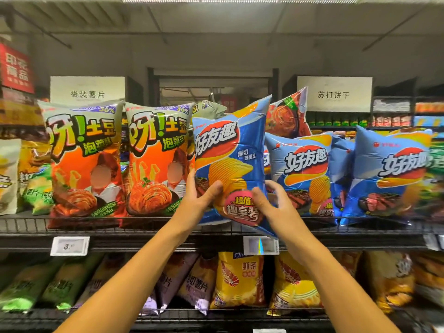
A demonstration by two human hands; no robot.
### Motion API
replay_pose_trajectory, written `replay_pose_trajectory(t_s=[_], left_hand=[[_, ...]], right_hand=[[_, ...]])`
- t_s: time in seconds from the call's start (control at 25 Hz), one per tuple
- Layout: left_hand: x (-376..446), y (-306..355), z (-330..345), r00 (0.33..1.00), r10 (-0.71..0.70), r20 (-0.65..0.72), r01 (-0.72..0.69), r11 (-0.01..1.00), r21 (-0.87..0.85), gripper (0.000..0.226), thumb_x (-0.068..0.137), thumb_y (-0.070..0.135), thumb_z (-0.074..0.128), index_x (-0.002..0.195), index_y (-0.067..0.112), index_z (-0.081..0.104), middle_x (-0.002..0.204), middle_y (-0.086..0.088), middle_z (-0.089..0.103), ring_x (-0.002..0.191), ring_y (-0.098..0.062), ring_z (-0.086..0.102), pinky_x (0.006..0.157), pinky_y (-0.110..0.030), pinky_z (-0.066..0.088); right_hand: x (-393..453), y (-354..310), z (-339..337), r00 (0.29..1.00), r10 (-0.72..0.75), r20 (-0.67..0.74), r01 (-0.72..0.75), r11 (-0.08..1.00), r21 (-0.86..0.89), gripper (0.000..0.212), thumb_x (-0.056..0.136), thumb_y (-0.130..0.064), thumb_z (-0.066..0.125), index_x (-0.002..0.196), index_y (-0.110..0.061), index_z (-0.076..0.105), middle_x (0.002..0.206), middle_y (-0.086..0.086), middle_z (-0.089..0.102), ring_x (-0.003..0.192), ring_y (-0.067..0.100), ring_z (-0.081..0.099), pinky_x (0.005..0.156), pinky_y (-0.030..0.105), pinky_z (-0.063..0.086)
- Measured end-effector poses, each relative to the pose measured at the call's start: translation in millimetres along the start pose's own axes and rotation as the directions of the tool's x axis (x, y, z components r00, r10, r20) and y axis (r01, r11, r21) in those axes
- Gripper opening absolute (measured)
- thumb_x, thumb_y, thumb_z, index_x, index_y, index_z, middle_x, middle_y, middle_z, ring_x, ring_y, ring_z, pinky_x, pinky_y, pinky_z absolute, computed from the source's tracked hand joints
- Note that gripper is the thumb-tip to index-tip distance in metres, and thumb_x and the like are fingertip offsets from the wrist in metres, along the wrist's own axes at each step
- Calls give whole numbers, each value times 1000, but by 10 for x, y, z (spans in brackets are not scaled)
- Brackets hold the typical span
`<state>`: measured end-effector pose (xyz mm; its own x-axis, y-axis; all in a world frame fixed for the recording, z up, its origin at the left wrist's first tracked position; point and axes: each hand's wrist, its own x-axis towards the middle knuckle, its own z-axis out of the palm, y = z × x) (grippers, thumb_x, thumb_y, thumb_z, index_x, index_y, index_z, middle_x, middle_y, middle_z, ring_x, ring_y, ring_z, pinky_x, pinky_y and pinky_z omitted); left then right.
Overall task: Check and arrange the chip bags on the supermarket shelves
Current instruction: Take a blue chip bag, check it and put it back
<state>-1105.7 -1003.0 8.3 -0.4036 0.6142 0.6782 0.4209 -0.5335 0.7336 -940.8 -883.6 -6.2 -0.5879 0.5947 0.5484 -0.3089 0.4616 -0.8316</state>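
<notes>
Your left hand (204, 195) and right hand (271, 200) grip the lower part of a blue chip bag (230, 150), fingers curled round it. The bag tilts right above the wire shelf (144, 233), between orange bags (156, 159) and other blue bags (305, 169).

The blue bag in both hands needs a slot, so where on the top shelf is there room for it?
The only opening is where the held blue bag already sits, bordered by the orange bags and the standing blue bags. Elsewhere bags stand edge to edge. Left hand and right hand grip its lower part.
</notes>
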Motion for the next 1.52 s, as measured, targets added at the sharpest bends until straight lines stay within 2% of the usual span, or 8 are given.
replay_pose_trajectory(t_s=[0.24, 0.36, 0.52, 0.8, 1.0, 1.2, 1.36, 1.52], left_hand=[[-147, -12, -106, 994, -81, 79, 84, 996, -38, 116, 55, 75, 77, 150, 30, 28, 144, 4, 53, 129, -17, 54, 107, -44, 44], [-143, 10, -102, 993, -68, 100, 77, 993, -87, 101, 64, 64, 77, 149, 35, 29, 147, 10, 49, 127, -6, 54, 96, -27, 50], [-78, 209, 6, 989, -78, 122, 96, 984, -150, 77, 79, 50, 71, 145, 37, 33, 135, 28, 54, 112, 14, 56, 72, -7, 50], [-2, 354, 55, 993, -77, 87, 99, 950, -295, 81, 75, 39, 75, 145, 20, 39, 131, -4, 65, 116, -23, 65, 95, -45, 54], [-124, 173, -223, 940, -226, 255, 327, 806, -493, 98, 43, 51, 94, 127, 13, 62, 118, -12, 71, 100, -27, 72, 77, -37, 59], [-183, 87, -317, 924, -138, 357, 324, 779, -538, 59, 74, 57, 75, 121, 22, 70, 124, -7, 69, 114, -25, 66, 96, -39, 52], [-194, 80, -305, 888, -31, 458, 360, 667, -653, 53, 105, 37, 30, 146, 5, 40, 147, -19, 46, 136, -34, 44, 113, -45, 31], [-113, 29, -358, 887, 15, 462, 327, 686, -650, 53, 105, 36, 31, 146, 5, 41, 147, -19, 47, 136, -34, 45, 113, -45, 32]], right_hand=[[19, -7, 21, 986, 2, 168, -64, 930, 362, 78, 77, -60, 75, 140, -22, 48, 132, 10, 67, 117, 33, 67, 93, 49, 56], [-1, -50, 56, 991, -65, 121, 15, 927, 375, 77, 73, -60, 80, 134, -20, 56, 129, 14, 68, 116, 40, 66, 101, 61, 49], [-29, -269, 130, 976, -202, -81, 217, 932, 291, 57, 75, -56, 77, 126, -35, 63, 121, -1, 74, 108, 24, 72, 87, 42, 61], [-71, -371, 324, 929, -336, -157, 330, 942, -63, 42, 100, -43, 52, 141, -36, 49, 144, -15, 50, 132, -7, 45, 113, 25, 39], [-41, -336, 215, 942, -313, -119, 305, 949, -80, 26, 100, -26, 59, 119, -44, 54, 135, -6, 56, 119, -1, 56, 87, 8, 47], [-9, -270, 147, 991, -106, 82, 105, 994, 24, 137, 41, -96, 64, 156, -33, 24, 159, -7, 33, 147, 13, 33, 120, 41, 31], [2, -225, 160, 984, -96, 152, 94, 995, 20, 134, 48, -95, 65, 157, -29, 26, 162, -5, 35, 147, 18, 36, 118, 51, 34], [5, -198, 159, 985, -108, 136, 106, 994, 23, 128, 52, -92, 67, 156, -28, 30, 157, -3, 43, 141, 19, 45, 114, 50, 41]])
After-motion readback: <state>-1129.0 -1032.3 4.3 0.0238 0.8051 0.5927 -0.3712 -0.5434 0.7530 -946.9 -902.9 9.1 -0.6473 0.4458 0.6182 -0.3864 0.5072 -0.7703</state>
